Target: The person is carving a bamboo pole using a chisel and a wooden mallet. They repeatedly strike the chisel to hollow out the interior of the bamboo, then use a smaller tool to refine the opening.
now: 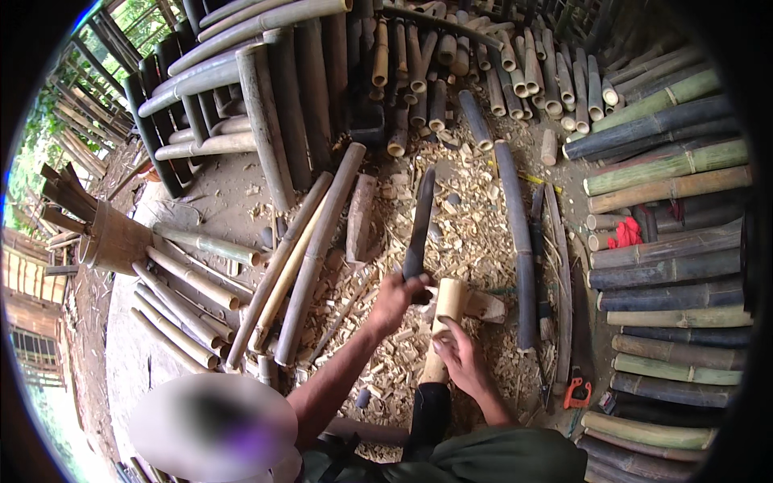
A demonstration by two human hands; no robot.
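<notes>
Left hand (392,299) on blade (419,225); open chip-strewn ground (459,233)

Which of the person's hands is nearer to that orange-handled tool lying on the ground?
Right. The right hand, gripping the pale bamboo piece, is closer to the orange-handled tool; the left hand, holding the dark blade, is farther away.

bamboo poles (668,165) walling the right, loose poles (310,249) left, open chip-strewn ground (463,217) ahead between them
</notes>
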